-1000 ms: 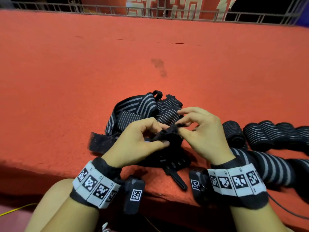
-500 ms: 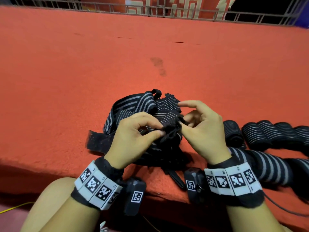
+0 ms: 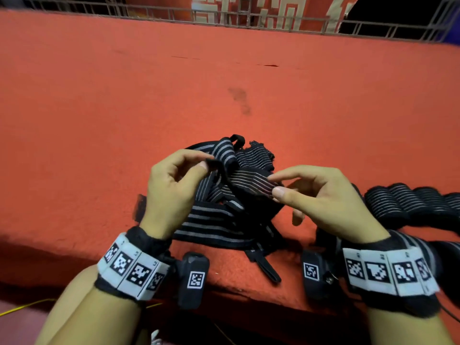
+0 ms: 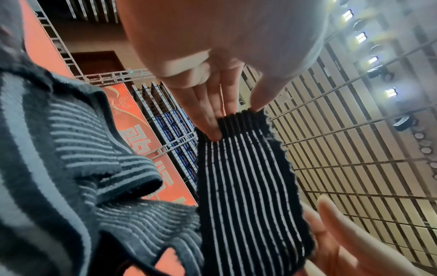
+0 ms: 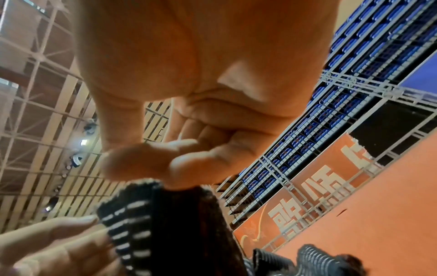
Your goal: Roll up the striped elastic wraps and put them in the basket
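A black elastic wrap with thin white stripes (image 3: pixel 246 178) is stretched flat between my two hands above a loose pile of striped wraps (image 3: pixel 214 220). My left hand (image 3: pixel 206 163) pinches one end of it between thumb and forefinger; the left wrist view shows that pinch on the wrap's (image 4: pixel 248 186) edge. My right hand (image 3: pixel 273 186) pinches the other part, seen close in the right wrist view where thumb and fingers (image 5: pixel 165 168) clamp the wrap (image 5: pixel 170 224). No basket is in view.
Several rolled wraps (image 3: pixel 410 202) lie in a row at the right on the red carpeted platform (image 3: pixel 224 95). A black strap (image 3: pixel 263 267) hangs near the platform's front edge. A metal railing (image 3: pixel 174 13) runs along the back.
My hands have drawn apart, the left going up and left. The bunched wrap end they held together is now spread flat between them.
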A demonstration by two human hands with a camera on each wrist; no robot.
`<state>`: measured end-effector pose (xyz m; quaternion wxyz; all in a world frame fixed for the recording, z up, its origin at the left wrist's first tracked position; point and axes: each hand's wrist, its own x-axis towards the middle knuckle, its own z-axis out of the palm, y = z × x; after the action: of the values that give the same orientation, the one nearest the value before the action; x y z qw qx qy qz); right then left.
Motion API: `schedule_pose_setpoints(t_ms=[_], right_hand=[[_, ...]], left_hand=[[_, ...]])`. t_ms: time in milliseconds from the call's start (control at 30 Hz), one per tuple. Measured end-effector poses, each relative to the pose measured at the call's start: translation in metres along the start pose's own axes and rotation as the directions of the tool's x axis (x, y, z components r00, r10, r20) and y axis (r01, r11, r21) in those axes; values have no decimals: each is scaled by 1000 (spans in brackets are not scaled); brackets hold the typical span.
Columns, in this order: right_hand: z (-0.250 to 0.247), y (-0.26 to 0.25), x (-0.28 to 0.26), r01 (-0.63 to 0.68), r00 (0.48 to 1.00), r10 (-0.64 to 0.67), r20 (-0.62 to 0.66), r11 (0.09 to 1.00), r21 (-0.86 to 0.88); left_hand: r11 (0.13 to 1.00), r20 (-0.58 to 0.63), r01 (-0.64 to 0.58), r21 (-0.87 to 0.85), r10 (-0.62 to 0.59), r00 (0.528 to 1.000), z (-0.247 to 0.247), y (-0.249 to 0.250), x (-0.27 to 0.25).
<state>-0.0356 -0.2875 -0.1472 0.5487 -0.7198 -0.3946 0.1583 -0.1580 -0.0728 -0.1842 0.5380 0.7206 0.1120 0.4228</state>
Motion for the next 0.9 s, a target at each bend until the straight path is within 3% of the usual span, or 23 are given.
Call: schedule_pose_setpoints(t_ms=[200, 333, 433, 500, 633, 767, 900], right_hand=[[6, 0, 3, 39, 998, -42, -46, 998, -53], [9, 3, 10, 126, 982, -143, -124, 983, -130], [12, 1, 15, 142, 990, -143, -15, 988, -55], [14, 2, 17, 123, 992, -123, 24, 992, 14], [9, 7, 21, 157, 966, -142, -216, 986, 54], [3, 1, 16, 228, 926, -129, -354, 939, 257], [8, -18, 9, 329, 905, -204, -373, 892, 311]], left_hand=[[999, 52, -22, -48, 24, 998, 16, 5, -7], [983, 216, 3, -184, 37, 976, 23, 11, -9], [978, 289, -11, -208, 72, 955, 29, 23, -11], [986, 303, -42, -160, 90, 949, 31, 29, -10], [989, 209, -99, 112, 74, 975, 29, 31, -7], [963, 272, -48, 267, -27, 962, 38, 27, -12], [972, 276, -24, 235, -43, 960, 53, 26, -3]])
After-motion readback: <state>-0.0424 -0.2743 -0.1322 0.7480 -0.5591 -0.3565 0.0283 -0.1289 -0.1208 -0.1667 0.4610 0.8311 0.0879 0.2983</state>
